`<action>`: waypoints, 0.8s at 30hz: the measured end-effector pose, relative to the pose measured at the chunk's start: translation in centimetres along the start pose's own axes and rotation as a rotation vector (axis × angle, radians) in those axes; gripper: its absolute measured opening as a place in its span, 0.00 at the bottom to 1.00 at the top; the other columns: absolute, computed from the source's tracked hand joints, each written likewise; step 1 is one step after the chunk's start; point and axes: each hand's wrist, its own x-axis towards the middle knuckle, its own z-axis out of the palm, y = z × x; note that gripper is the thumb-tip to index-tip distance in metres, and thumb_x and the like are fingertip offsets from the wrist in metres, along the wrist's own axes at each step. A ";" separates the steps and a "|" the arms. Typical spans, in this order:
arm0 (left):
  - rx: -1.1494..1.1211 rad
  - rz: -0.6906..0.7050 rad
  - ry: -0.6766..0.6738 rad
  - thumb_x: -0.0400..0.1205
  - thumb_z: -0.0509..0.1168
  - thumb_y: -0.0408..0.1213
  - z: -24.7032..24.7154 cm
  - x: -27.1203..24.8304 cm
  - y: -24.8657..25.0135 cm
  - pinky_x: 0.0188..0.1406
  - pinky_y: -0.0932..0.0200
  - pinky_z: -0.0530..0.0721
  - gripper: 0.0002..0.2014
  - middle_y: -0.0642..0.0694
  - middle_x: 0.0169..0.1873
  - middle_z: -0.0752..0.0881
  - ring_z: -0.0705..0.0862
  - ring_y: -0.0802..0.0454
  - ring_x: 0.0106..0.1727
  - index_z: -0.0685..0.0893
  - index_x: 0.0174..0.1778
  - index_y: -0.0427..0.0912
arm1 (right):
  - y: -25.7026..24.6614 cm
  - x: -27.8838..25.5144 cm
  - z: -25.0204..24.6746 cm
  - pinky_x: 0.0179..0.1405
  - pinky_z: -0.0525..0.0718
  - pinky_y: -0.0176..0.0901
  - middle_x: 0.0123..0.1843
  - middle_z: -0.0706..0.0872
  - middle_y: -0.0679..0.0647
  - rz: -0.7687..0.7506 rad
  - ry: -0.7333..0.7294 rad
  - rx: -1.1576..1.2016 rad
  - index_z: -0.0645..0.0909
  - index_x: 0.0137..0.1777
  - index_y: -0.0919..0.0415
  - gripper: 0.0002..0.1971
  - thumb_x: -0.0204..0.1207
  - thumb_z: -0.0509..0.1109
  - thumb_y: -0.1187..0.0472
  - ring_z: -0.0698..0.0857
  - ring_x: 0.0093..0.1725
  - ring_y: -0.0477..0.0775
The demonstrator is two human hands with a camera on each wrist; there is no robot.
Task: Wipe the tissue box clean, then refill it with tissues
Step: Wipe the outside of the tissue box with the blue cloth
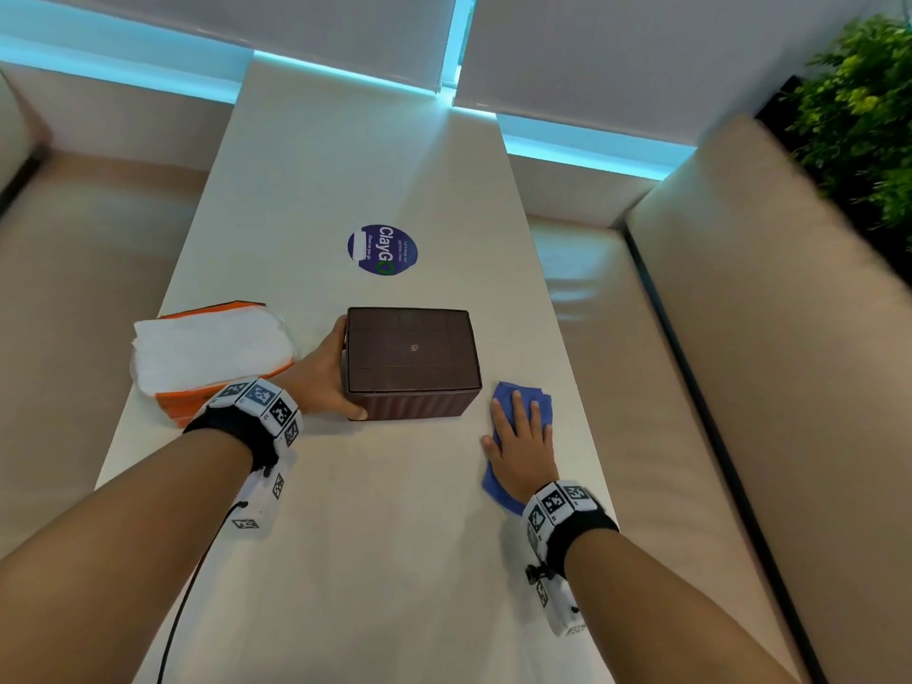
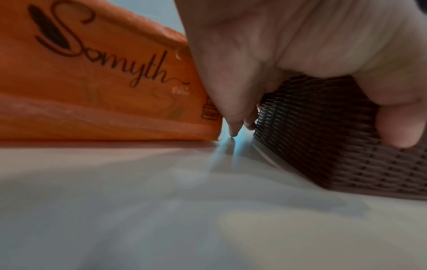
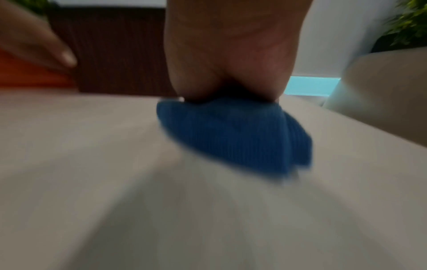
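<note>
A dark brown woven tissue box (image 1: 412, 363) stands mid-table, its flat panel facing up. My left hand (image 1: 329, 373) grips its left end, thumb on the near side and fingers round the far corner; the left wrist view shows that hand (image 2: 307, 76) wrapped over the woven wall (image 2: 323, 131). An orange pack of white tissues (image 1: 212, 353) lies just left of the box, seen also as the orange pack (image 2: 97, 78). A folded blue cloth (image 1: 518, 441) lies right of the box, and my right hand (image 1: 520, 449) rests flat on it with straight fingers. The blue cloth (image 3: 233, 135) shows under my palm.
The long pale table (image 1: 375, 560) carries a round purple sticker (image 1: 382, 249) beyond the box. Beige cushioned benches (image 1: 770, 338) run along both sides. A green plant (image 1: 863, 111) stands at the far right. A black cable (image 1: 182, 599) hangs from my left wrist.
</note>
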 end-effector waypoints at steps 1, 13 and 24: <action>-0.001 0.002 -0.003 0.51 0.80 0.45 0.0 0.0 0.0 0.71 0.59 0.71 0.58 0.45 0.73 0.68 0.71 0.51 0.74 0.50 0.71 0.65 | -0.1 0.1 -1.3 0.80 0.50 0.68 0.86 0.48 0.57 0.019 -0.061 0.028 0.53 0.83 0.51 0.32 0.82 0.41 0.40 0.49 0.85 0.66; 0.022 -0.015 -0.009 0.49 0.79 0.46 -0.1 0.8 0.0 0.64 0.71 0.76 0.62 0.42 0.72 0.69 0.75 0.63 0.67 0.46 0.75 0.52 | -12.7 2.7 -16.3 0.83 0.48 0.67 0.86 0.44 0.61 -0.301 -0.154 -0.148 0.41 0.83 0.59 0.59 0.63 0.80 0.49 0.44 0.85 0.63; 0.073 -0.144 0.006 0.55 0.81 0.33 0.0 0.8 0.2 0.71 0.63 0.67 0.68 0.55 0.74 0.59 0.63 0.58 0.75 0.38 0.82 0.43 | -16.7 4.8 -12.8 0.77 0.65 0.65 0.81 0.56 0.65 -0.409 -0.057 -0.436 0.36 0.83 0.54 0.71 0.50 0.86 0.47 0.59 0.79 0.72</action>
